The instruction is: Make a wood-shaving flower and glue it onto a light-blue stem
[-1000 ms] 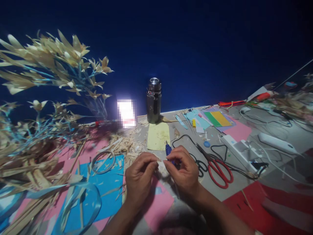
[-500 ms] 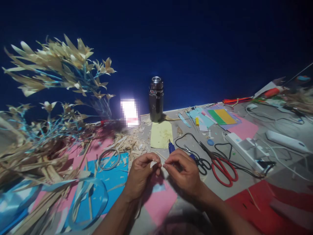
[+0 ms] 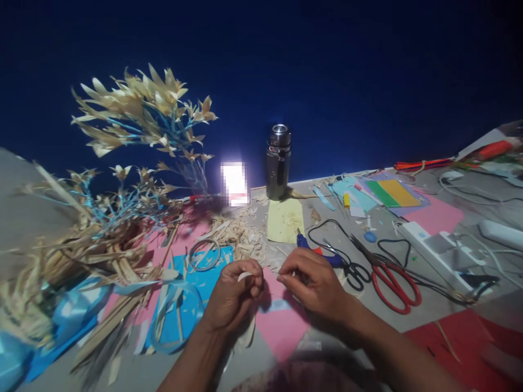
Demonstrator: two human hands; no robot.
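My left hand (image 3: 237,296) is closed, its thumb and fingers pinching a pale strip of dried husk (image 3: 245,276). A longer pale end shows below that hand. Just to its right, my right hand (image 3: 314,280) has thumb and forefinger brought together in a pinch; whatever lies between them is too small to make out. A small gap separates the two hands, over a pink sheet (image 3: 281,337). Behind my right hand lies a blue glue gun (image 3: 333,260), partly hidden by the knuckles. Black-handled scissors (image 3: 358,276) and larger red-handled scissors (image 3: 395,288) rest beside it.
A steel flask (image 3: 278,169) stands at the back near a bright light (image 3: 235,182). Dried-husk flowers on blue stems (image 3: 147,122) rise at left above husk scraps (image 3: 241,239) and a blue sheet (image 3: 220,261). A white power strip (image 3: 433,253) and cables lie at right.
My hands have drawn slightly apart, the left still pinching the pale strip. The view has turned left, so the table's things appear farther right.
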